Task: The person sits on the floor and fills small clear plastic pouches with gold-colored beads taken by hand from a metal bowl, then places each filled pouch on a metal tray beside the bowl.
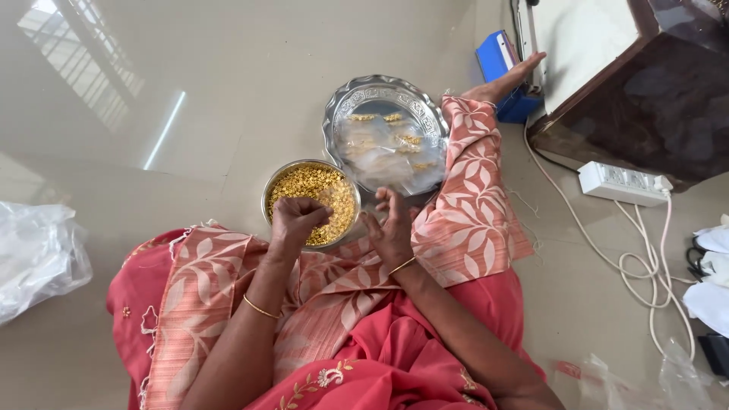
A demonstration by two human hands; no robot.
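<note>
— Where are the hands?

— The left hand [296, 216] is clenched, fingers bunched over the steel bowl [272, 190] of yellow split lentils [315, 186] on the floor. The right hand [391, 228] is open, palm up, just beside the bowl's rim, gripping nothing.

— What lies around?

— Behind the bowl, touching it, sits an embossed steel plate [342, 102] with small clear packets [387, 148] of lentils. A foot [505, 80] reaches past it to a blue box [497, 57]. A white power strip [619, 182] with cables lies to the right, a crumpled plastic bag [34, 250] far left.
</note>
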